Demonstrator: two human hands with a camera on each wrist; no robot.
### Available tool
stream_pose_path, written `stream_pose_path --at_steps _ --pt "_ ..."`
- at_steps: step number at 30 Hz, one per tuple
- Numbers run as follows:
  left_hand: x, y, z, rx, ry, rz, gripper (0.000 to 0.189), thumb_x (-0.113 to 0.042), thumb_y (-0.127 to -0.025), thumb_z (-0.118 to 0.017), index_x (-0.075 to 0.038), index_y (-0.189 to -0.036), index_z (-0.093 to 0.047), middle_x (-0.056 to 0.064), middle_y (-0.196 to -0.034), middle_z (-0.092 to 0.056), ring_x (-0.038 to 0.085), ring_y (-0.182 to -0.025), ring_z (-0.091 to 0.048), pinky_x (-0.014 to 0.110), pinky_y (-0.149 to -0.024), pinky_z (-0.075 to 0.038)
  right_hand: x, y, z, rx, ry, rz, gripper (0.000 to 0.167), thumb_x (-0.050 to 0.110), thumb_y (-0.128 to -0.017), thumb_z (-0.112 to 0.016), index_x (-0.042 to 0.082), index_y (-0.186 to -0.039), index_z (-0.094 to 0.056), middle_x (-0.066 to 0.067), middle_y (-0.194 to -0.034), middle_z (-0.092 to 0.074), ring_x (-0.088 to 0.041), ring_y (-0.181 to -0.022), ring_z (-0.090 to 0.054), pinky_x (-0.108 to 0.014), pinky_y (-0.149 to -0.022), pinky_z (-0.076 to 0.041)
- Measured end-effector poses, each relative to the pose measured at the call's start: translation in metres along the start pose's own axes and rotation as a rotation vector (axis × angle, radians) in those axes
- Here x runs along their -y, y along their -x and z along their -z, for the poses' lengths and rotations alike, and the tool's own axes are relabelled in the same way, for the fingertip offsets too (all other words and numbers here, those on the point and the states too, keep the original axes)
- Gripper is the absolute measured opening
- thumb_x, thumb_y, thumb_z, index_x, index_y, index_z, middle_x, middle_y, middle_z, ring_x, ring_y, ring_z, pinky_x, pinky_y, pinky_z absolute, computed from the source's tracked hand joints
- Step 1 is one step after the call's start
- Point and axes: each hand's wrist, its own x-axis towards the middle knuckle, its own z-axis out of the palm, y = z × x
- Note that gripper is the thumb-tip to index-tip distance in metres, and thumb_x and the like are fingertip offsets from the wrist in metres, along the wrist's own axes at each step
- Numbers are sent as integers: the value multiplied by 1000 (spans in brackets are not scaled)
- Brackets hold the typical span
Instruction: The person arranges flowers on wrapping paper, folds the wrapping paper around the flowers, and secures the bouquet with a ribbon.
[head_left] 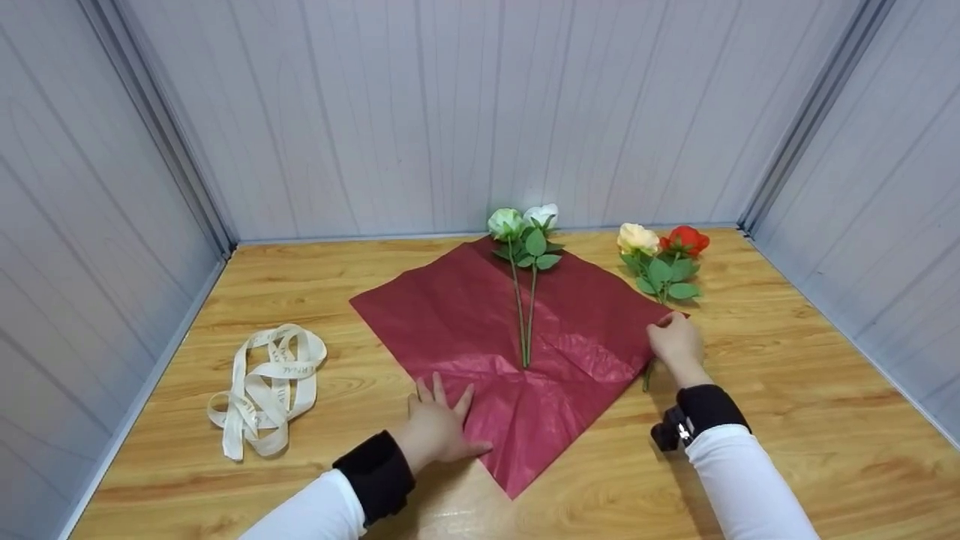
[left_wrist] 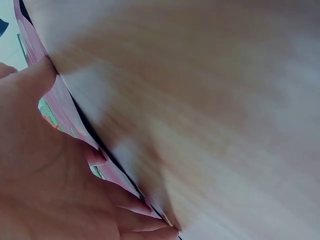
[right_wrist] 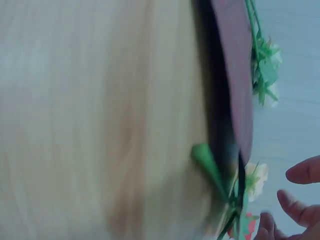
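A dark red sheet of wrapping paper (head_left: pixel 450 307) lies with one corner toward me. On it rest a pale green rose (head_left: pixel 506 223) and a white rose (head_left: pixel 541 216), their stems pointing toward me. My left hand (head_left: pixel 437 427) lies with spread fingers along the paper's lower left edge; the left wrist view shows its thumb and fingertips at that edge. At the paper's right corner is my right hand (head_left: pixel 677 346), fingers slightly bent. In the right wrist view, its thumb and fingers (right_wrist: pixel 295 205) stand apart beside the paper's raised edge.
A cream rose (head_left: pixel 638 239) and a red rose (head_left: pixel 685 241) lie at the right, their stems partly under the paper. A loose heap of printed cream ribbon (head_left: pixel 281 375) is at the left. Pale panel walls (head_left: pixel 375 112) border the wooden table (head_left: pixel 360 487).
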Motion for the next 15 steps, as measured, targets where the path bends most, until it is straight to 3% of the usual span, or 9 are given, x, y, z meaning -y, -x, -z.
stream_pose_path --at_steps 5,10,15 --pt "0 1 -1 2 21 -1 94 -73 -79 -50 -20 -151 -24 36 -150 -13 57 -135 -16 60 -108 -24 -11 -1 -1 1 3 -91 43 27 -91 -45 -3 -122 -46 -34 -124 -38 -47 -116 -37 -53 -93 -34" --pt "-1 2 1 11 6 5 93 -73 -80 -50 -20 -151 -25 35 -150 -15 56 -136 -17 58 -109 -24 -16 0 1 11 28 -134 49 27 -88 -44 -4 -126 -41 -36 -129 -34 -50 -121 -31 -54 -97 -30" --pt "-1 2 3 14 -3 7 93 -73 -80 -50 -20 -151 -24 35 -150 -14 56 -136 -16 58 -109 -24 -20 0 4 70 70 -167 60 24 -87 -41 -8 -137 -35 -41 -132 -31 -53 -122 -28 -56 -98 -29"
